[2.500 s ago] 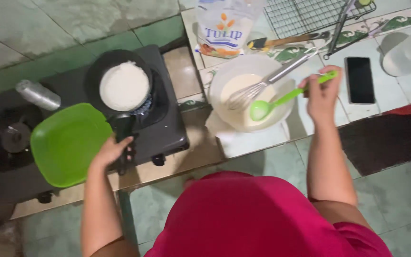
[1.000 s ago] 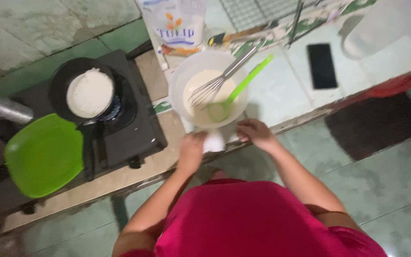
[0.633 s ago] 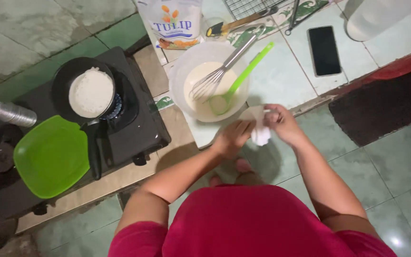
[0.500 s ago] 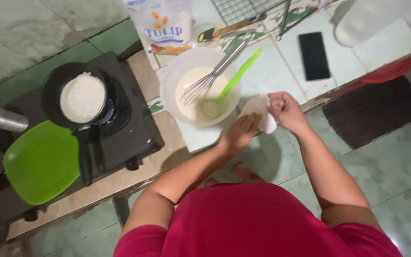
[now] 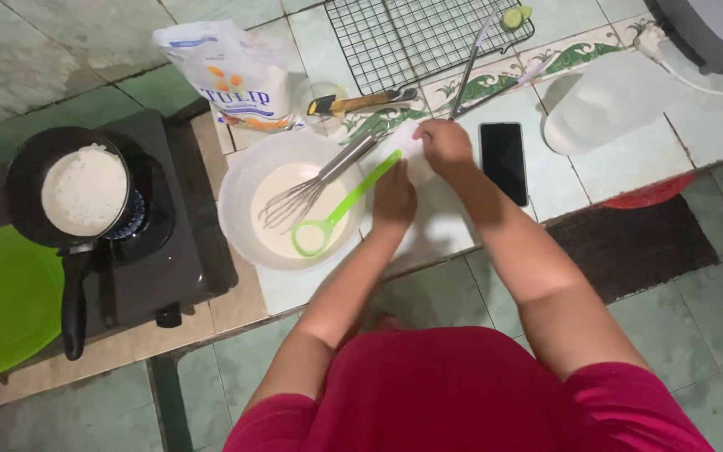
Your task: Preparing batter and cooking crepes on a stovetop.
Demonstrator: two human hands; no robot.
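My right hand [image 5: 445,144] pinches a small white tissue [image 5: 412,151] over the tiled counter, just right of the bowl. My left hand [image 5: 395,197] is close below it, its fingertips on the same tissue, next to the handle of a green ladle [image 5: 336,213]. The ladle and a metal whisk [image 5: 311,191] lean in a white bowl of pale batter [image 5: 240,197]. To the left, a black pan [image 5: 39,159] holding a white pancake [image 5: 85,191] sits on the stove.
A green plate [image 5: 6,301] lies at the stove's left. Behind the bowl stand a flour bag [image 5: 232,75], a yellow-handled knife [image 5: 361,103] and a wire rack [image 5: 412,38]. A black phone [image 5: 504,159] and a white lid [image 5: 600,105] lie to the right.
Both hands have left the counter's front edge and moved with the tissue up over the counter beside the bowl. The view has shifted toward the counter.
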